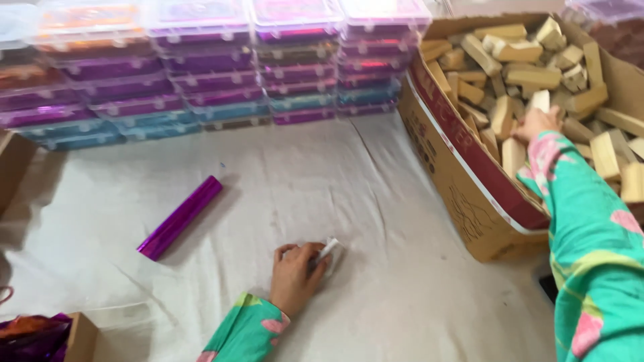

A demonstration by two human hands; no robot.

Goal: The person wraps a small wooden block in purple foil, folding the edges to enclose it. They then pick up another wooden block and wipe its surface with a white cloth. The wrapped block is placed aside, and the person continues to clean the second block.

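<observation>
My left hand [296, 274] rests on the white cloth [376, 221] low in the middle, its fingers closed on a small white piece [330, 249]. My right hand [534, 123] reaches into the big cardboard box [463, 194] at the right and touches a pale wooden block [539, 100] among several more; whether it grips the block cannot be told. Both arms wear green sleeves with pink flowers. A shiny purple foil roll [180, 217] lies on the cloth to the left of my left hand.
Stacks of clear plastic cases [201, 74] with purple, blue and orange contents line the back. A brown box edge [12, 167] shows at the far left. Another small box [82, 335] with purple foil sits at the bottom left.
</observation>
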